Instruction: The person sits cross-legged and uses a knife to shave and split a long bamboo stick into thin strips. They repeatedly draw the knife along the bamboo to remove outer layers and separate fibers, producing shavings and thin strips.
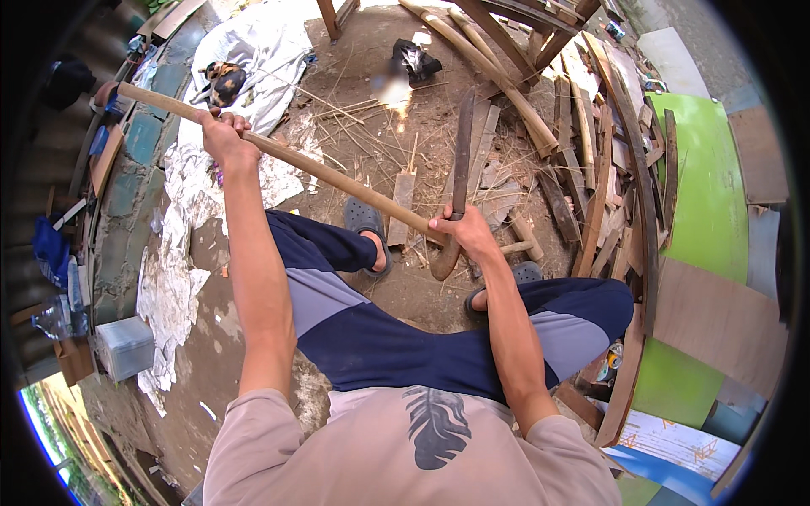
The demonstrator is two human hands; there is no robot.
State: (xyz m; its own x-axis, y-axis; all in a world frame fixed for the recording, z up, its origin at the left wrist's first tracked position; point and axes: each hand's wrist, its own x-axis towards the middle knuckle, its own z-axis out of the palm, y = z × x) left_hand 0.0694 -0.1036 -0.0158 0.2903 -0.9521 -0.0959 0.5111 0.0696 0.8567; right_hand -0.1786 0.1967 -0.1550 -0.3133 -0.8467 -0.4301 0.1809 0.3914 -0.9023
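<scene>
A long, pale wooden pole (337,181) slants across in front of me from upper left down toward the middle. My left hand (228,142) is closed around it near its far left part. In my right hand (468,234) is a machete, its dark, slightly curved blade (462,152) pointing away from me. The machete's brown, curved wooden handle (445,263) shows below my fingers. The pole's near end meets the machete by my right hand; whether those fingers also touch the pole, I cannot tell. Just right of the handle, a wooden mallet-shaped piece (526,234) lies on the ground.
Wood scraps and boards (591,160) pile up at the right, beside a green panel (704,181). A wooden frame (540,51) stands at the far right. Crumpled white sheeting (181,244) covers ground at left, with a calico cat (225,82) on it. A plastic box (125,347) sits lower left.
</scene>
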